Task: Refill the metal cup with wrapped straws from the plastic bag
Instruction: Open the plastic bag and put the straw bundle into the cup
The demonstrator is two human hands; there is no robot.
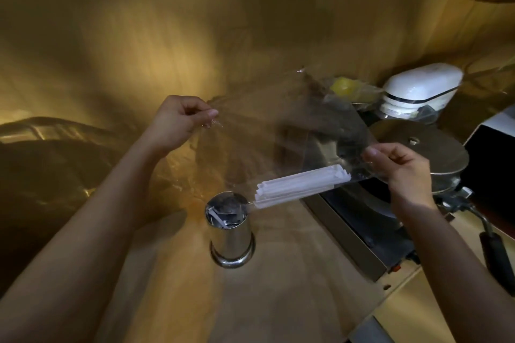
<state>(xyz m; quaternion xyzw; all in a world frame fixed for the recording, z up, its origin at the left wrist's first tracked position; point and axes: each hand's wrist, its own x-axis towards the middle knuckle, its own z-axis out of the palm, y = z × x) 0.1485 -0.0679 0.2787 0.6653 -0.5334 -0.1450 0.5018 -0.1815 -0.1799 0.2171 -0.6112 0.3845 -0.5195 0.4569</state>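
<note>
1. Both hands pinch the clear plastic bag (281, 131): the left hand (178, 120), left of centre, has thumb and fingertips closed on one edge of the film, and the right hand (401, 167), at centre right, is clamped on the opposite edge.
2. Stretched between them, the bag hangs in the air above the wooden counter (278, 301).
3. Wrapped straws (301, 189) lie in a white bundle along the bag's lower edge, tilted down to the left.
4. Their low end sits just beside the rim of the metal cup (231, 228), which stands upright at lower centre. A few white pieces show inside it; how full it is I cannot tell.
5. This looks like the pouring step, the straws lined up but not yet in.
6. Next up, I'd say: raise the right side, steer the low end over the mouth, and go gently so the bundle doesn't miss or tip the cup.
7. At the right edge, a stove (359, 234) carries a lidded pot (418, 147).
</note>
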